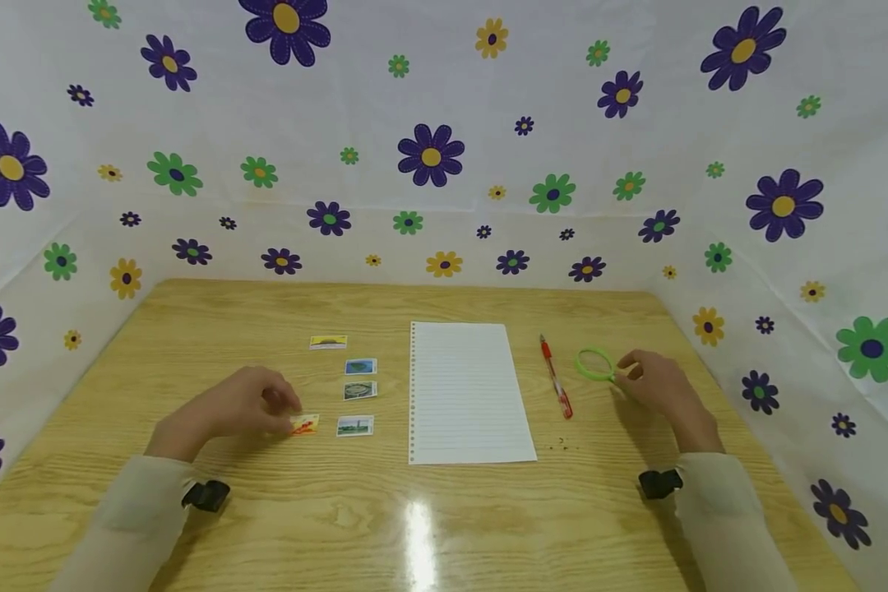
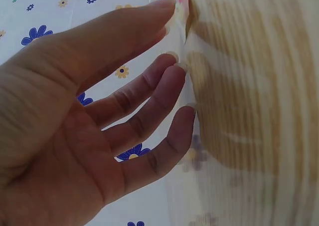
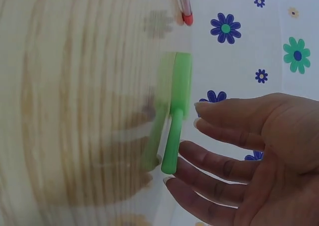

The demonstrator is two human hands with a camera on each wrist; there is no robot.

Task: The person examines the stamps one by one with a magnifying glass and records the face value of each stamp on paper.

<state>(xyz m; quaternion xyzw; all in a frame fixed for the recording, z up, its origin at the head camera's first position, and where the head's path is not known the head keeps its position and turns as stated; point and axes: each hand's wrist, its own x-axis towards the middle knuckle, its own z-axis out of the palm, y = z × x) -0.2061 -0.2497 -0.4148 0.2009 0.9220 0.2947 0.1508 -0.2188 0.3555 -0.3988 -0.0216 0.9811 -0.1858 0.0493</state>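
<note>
My left hand (image 1: 247, 403) is low over the table on the left, pinching one end of a small yellow-and-red picture stamp (image 1: 306, 424) between thumb and index finger. In the left wrist view the stamp (image 2: 182, 7) shows nearly edge-on at the thumb tip; the other fingers are loosely bent. On the right, my right hand (image 1: 659, 382) hovers by the handle of a light green magnifying glass (image 1: 595, 376). In the right wrist view its fingers are spread and relaxed, the lower fingertips right by the green handle (image 3: 172, 146), with the thumb and index apart from it.
Several stamps lie near the left hand: a yellow one (image 1: 329, 342), a blue one (image 1: 360, 367), a stadium-like one (image 1: 359, 390) and a green one (image 1: 355, 425). Lined paper (image 1: 466, 395) lies mid-table, beside a red pen (image 1: 556, 378) and dark specks (image 1: 562, 445). Flowered cloth (image 1: 429, 99) surrounds the table.
</note>
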